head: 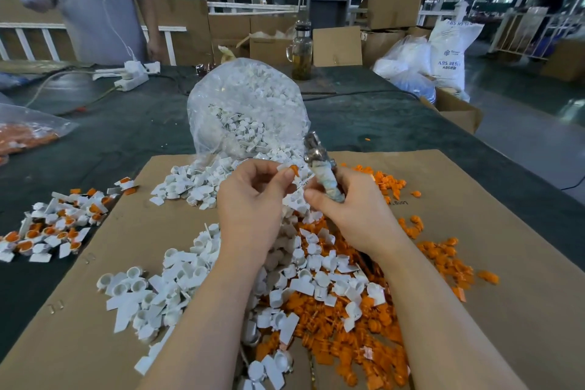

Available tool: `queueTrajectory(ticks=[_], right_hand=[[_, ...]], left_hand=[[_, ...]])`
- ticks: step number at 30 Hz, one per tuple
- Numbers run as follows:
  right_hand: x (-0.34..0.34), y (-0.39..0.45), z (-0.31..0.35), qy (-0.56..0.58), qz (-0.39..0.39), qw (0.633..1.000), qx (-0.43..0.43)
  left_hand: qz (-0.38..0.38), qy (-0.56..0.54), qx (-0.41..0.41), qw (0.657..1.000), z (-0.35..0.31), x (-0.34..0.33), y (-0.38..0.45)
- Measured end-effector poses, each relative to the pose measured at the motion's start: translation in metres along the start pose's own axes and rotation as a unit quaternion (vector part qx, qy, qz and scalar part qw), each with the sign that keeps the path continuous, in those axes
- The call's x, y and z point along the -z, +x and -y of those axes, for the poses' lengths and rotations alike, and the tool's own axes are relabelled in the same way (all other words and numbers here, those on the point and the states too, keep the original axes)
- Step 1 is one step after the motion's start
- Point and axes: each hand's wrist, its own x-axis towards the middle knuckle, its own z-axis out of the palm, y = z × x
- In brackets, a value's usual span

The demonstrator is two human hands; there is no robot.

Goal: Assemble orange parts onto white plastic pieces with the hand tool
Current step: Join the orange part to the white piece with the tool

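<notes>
I have the left hand [253, 196] raised over the flat brown cardboard sheet [506, 263], its grip pinching a small white plastic piece with an orange part seated at its top [292, 171] between thumb and fingertips. The right hand [351, 209] has its grip wrapped round the cloth-bound handle of the metal hand tool [319, 165], whose shiny head points up and away, just beyond and to the right of the pinched piece. To do this step well, I judge I should keep the white piece steady and square to the tool head, bring the head over the orange part without letting the left fingertips slip between them, and squeeze only once the part sits straight; a crooked start would likely jam or pop it loose. Below and between both grips lies the loose heap of white plastic pieces [177, 288], with the heap of loose orange parts [373, 320] under and right of the right grip. Well to the left of the left grip, on the dark green surface [126, 130], sits a pile of white pieces already fitted with orange [53, 225]. Beyond both grips stands a clear plastic bag of white pieces [247, 104].
</notes>
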Motion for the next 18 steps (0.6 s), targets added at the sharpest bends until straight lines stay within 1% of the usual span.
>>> queueTrajectory(ticks=[3,8,12,18], right_hand=[[0.0030,-0.0014,0.0003,-0.011,0.064,0.998,-0.006],[0.0017,-0.0024,0.0028,-0.020,0.111,0.994,0.002],[0.0001,-0.0010,-0.0006,-0.036,0.115,0.993,0.007],[-0.0044,0.0003,-0.0045,-0.067,0.092,0.993,0.024]], left_hand=[[0.009,-0.093,0.016,0.996,-0.0023,0.0033,0.0028],[0.024,-0.129,0.005,0.991,-0.0045,0.0043,0.0027],[0.029,-0.136,0.004,0.990,-0.0050,0.0049,0.0027],[0.034,-0.146,0.016,0.989,-0.0052,0.0047,0.0027]])
